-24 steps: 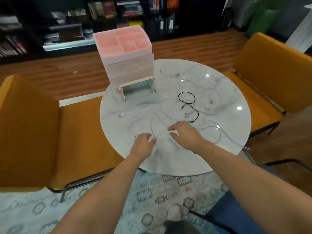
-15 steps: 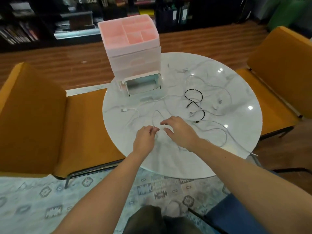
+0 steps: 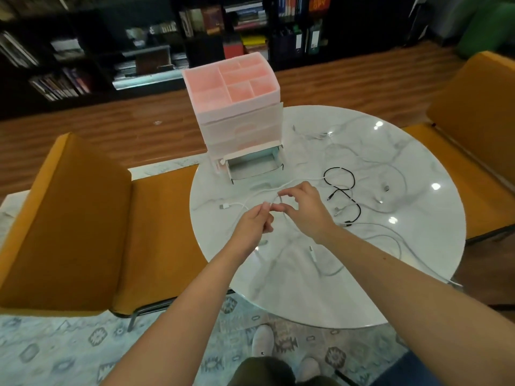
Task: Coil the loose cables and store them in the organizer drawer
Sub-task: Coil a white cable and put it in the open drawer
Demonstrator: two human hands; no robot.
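A: Listing item one: white cable (image 3: 245,202), thin, pale against the marble table (image 3: 320,296), USB plug at its end, lying just in front of the organizer (image 3: 237,112).

B: Held how?

A: Left hand (image 3: 252,227) pinches it between curled fingers; right hand (image 3: 305,210) pinches a raised loop of it between thumb and forefinger, both in front of the organizer.

B: Item two?

A: Black cable (image 3: 344,195), loosely curled, right of the organizer's open bottom drawer (image 3: 252,165). More white cables sprawl beyond it.

B: The organizer?

A: Pink, translucent, compartmented top.
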